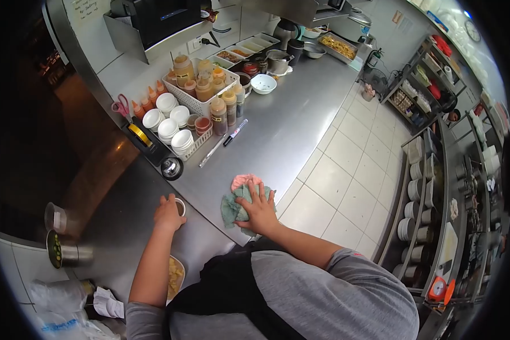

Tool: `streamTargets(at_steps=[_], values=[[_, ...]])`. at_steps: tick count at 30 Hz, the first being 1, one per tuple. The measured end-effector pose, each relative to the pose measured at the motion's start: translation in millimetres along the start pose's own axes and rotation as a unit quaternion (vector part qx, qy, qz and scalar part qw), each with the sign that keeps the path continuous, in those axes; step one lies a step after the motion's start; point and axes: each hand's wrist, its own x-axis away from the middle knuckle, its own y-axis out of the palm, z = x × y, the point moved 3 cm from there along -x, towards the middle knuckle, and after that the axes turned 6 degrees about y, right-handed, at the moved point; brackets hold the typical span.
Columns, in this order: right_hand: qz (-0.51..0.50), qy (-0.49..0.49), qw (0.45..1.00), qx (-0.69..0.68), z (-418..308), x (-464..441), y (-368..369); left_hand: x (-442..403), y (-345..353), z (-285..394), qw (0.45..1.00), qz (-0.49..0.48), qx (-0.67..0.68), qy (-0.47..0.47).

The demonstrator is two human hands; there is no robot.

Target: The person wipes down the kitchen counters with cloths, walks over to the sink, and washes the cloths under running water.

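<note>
My right hand lies spread over a green cloth near the front edge of the steel counter. A pink cloth shows just beyond its fingertips, touching the green one. Further left, my left hand has its fingers around a small white cup with something brown inside. Below that hand, a dish of yellow food is partly hidden by my forearm and apron.
A silver bell, stacked white cups, sauce bottles and a pen stand or lie beyond my hands. A metal container is at far left. Shelves line the right side, across the tiled floor.
</note>
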Motion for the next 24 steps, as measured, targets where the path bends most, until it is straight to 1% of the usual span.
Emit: streamTargets(at_steps=[2, 4, 6, 8, 9, 10, 11, 12, 13, 14, 16, 17, 19, 21, 22, 23, 24], values=[[0.004, -0.009, 1.000, -0.005, -3.7, -2.8, 0.7, 1.3, 4.4, -10.0, 1.000, -0.008, 0.021, 0.002], [0.000, -0.021, 1.000, -0.015, -6.0, -6.4, 3.9, 2.4, 5.9, -16.4, 0.999, 0.033, 0.033, 0.026], [-0.024, -0.096, 0.995, -0.024, -12.9, -11.9, 15.7, 9.2, -3.8, -25.9, 0.998, 0.019, 0.053, 0.012], [-0.032, -0.132, 0.990, -0.038, -29.9, -16.2, 21.2, 16.1, -13.4, -39.3, 0.997, 0.025, 0.070, 0.016], [-0.051, -0.185, 0.981, -0.039, -41.2, -18.7, 27.9, 17.9, -14.8, -51.1, 0.997, 0.049, 0.060, 0.019], [-0.072, -0.242, 0.967, -0.043, -55.4, -20.5, 37.0, 20.8, -17.8, -64.5, 0.997, 0.046, 0.067, -0.004], [-0.089, -0.264, 0.959, -0.054, -68.9, -22.2, 47.2, 25.9, -24.8, -75.5, 0.995, 0.067, 0.073, 0.007], [-0.103, -0.321, 0.939, -0.067, -85.8, -22.0, 58.1, 33.6, -31.6, -89.8, 0.993, 0.088, 0.079, 0.012], [-0.113, -0.377, 0.916, -0.080, -103.7, -22.8, 69.7, 41.0, -37.2, -103.6, 0.992, 0.087, 0.085, -0.022], [-0.127, -0.400, 0.903, -0.094, -122.2, -28.8, 79.9, 45.6, -46.2, -113.6, 0.993, 0.086, 0.071, -0.037], [-0.070, -0.332, 0.923, -0.180, -150.0, -55.4, 90.9, 55.7, -56.7, -141.1, 0.992, 0.084, 0.060, -0.068], [-0.059, -0.296, 0.929, -0.217, -162.3, -75.0, 101.9, 59.8, -60.3, -152.9, 0.991, 0.094, 0.049, -0.080], [-0.008, -0.236, 0.943, -0.236, -190.2, -120.5, 120.9, 66.6, -67.5, -173.0, 0.989, 0.110, 0.038, -0.097], [0.023, -0.218, 0.949, -0.226, -224.9, -168.1, 142.2, 71.9, -74.5, -187.8, 0.986, 0.110, 0.036, -0.119], [0.017, -0.212, 0.956, -0.204, -246.5, -187.7, 139.8, 73.7, -78.1, -193.4, 0.985, 0.114, 0.032, -0.128], [-0.006, -0.190, 0.967, -0.170, -263.5, -209.5, 158.7, 74.6, -81.1, -197.7, 0.984, 0.112, 0.031, -0.135], [-0.010, -0.193, 0.966, -0.174, -281.6, -227.0, 170.6, 74.5, -84.9, -201.0, 0.982, 0.118, 0.032, -0.146]])
